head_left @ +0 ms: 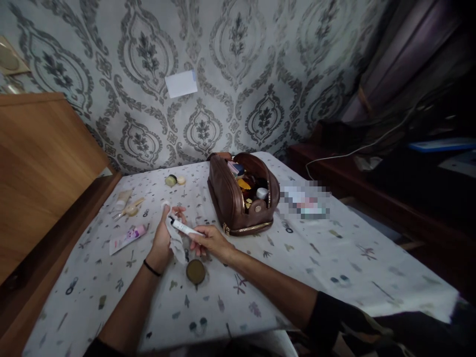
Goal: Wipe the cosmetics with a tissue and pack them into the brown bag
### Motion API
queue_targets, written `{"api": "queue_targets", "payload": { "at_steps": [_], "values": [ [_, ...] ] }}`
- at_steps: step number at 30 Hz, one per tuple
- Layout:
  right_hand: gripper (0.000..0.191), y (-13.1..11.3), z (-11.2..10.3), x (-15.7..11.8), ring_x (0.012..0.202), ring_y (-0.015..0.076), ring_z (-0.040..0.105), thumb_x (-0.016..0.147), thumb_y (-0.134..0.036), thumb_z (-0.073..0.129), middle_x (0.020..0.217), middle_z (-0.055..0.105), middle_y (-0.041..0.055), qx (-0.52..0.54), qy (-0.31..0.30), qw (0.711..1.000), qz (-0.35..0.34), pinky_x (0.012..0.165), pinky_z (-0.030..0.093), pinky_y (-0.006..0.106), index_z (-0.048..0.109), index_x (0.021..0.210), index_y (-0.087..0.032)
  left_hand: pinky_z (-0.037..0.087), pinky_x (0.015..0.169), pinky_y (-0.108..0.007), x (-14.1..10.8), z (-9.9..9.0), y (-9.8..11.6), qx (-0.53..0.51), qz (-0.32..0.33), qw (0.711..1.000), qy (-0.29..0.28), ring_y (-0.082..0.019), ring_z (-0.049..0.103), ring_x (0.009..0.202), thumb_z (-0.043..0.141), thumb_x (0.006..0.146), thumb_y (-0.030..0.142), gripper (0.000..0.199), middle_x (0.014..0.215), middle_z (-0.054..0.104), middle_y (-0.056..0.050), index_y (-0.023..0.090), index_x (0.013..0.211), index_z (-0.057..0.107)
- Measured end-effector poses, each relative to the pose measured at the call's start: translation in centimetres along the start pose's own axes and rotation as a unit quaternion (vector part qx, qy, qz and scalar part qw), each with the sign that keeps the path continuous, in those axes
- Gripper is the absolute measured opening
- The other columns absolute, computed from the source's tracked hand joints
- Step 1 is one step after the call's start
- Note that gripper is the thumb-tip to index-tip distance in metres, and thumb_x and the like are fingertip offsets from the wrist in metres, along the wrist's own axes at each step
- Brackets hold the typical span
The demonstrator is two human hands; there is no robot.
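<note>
A crumpled white tissue (175, 242) lies across the palm of my left hand (160, 237), which is partly curled around it. My right hand (217, 244) pinches a slim white tube (186, 228) with a dark tip, tilted toward my left palm against the tissue. Any print on the tube is too small to read. Just below both hands sits a round olive-brown lid or jar (195, 271). To the left of my left hand lies a white and pink squeeze tube (127, 239) with a purple print.
A brown toiletry bag (226, 198) stands unzipped at the back, with several cosmetics inside. Farther left are a beige tube (124, 198), a clear-and-yellowish item (130, 208) and two small round pots (171, 180). A wooden cabinet (48, 163) borders the patterned tablecloth (297, 277).
</note>
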State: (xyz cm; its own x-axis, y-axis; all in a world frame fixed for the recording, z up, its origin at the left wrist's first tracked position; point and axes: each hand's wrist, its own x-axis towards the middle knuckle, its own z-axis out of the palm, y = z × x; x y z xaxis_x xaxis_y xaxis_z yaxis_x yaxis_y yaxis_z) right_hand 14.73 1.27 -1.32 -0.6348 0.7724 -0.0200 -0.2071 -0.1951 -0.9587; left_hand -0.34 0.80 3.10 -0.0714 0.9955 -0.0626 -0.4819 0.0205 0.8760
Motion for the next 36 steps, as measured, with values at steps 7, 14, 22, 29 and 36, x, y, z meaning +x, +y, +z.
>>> {"api": "queue_targets", "payload": {
  "at_steps": [7,14,22,29,36],
  "values": [
    [0.047,0.0,0.3,0.0,0.042,0.0059,0.053,0.077,-0.062,0.063,0.063,0.064,-0.0018,-0.032,0.012,0.999,-0.021,0.038,0.035,0.017,0.057,0.074,-0.016,0.044,0.039,-0.022,-1.0,1.4,-1.4,-0.041,0.003,0.999,0.024,-0.014,0.061,0.048,0.052,0.075,0.079,0.066,0.070,0.066,0.001,0.021,0.106,0.056],
    [0.042,-0.6,0.7,-0.6,0.041,0.0053,0.051,0.078,-0.058,0.064,0.062,0.062,-0.0026,-0.081,0.002,0.996,-0.029,0.037,0.033,0.017,0.056,0.072,-0.017,0.037,0.031,-0.019,-2.2,1.9,-1.1,0.056,-0.031,0.998,-0.021,-0.007,0.049,0.033,0.070,0.076,0.047,0.038,0.072,0.064,0.005,0.022,0.099,0.053],
    [0.051,-0.8,0.5,-0.4,0.042,0.0060,0.054,0.065,-0.063,0.074,0.062,0.067,-0.0004,0.004,-0.034,0.999,0.018,0.038,0.033,0.017,0.060,0.070,-0.015,0.047,0.052,-0.020,-1.1,1.3,-0.2,-0.026,0.036,0.998,0.044,-0.010,0.056,0.053,0.058,0.079,0.053,0.034,0.056,0.055,0.005,0.021,0.074,0.048],
    [0.047,-0.6,0.5,-0.3,0.040,0.0056,0.051,0.067,-0.060,0.072,0.057,0.065,-0.0015,0.000,-0.001,1.000,-0.009,0.038,0.030,0.017,0.057,0.064,-0.016,0.044,0.044,-0.020,-1.6,1.6,-0.9,0.078,0.001,0.997,0.014,-0.010,0.054,0.046,0.058,0.080,0.055,0.035,0.061,0.058,0.004,0.020,0.077,0.053],
    [0.036,-0.5,0.2,-0.3,0.039,0.0066,0.048,0.075,-0.051,0.064,0.056,0.061,-0.0025,-0.062,0.041,0.997,-0.034,0.039,0.031,0.018,0.057,0.065,-0.018,0.038,0.034,-0.019,-1.4,1.5,-2.2,0.149,-0.015,0.989,-0.005,-0.008,0.049,0.035,0.072,0.071,0.046,0.036,0.059,0.056,0.005,0.017,0.088,0.059]
  ]
}}
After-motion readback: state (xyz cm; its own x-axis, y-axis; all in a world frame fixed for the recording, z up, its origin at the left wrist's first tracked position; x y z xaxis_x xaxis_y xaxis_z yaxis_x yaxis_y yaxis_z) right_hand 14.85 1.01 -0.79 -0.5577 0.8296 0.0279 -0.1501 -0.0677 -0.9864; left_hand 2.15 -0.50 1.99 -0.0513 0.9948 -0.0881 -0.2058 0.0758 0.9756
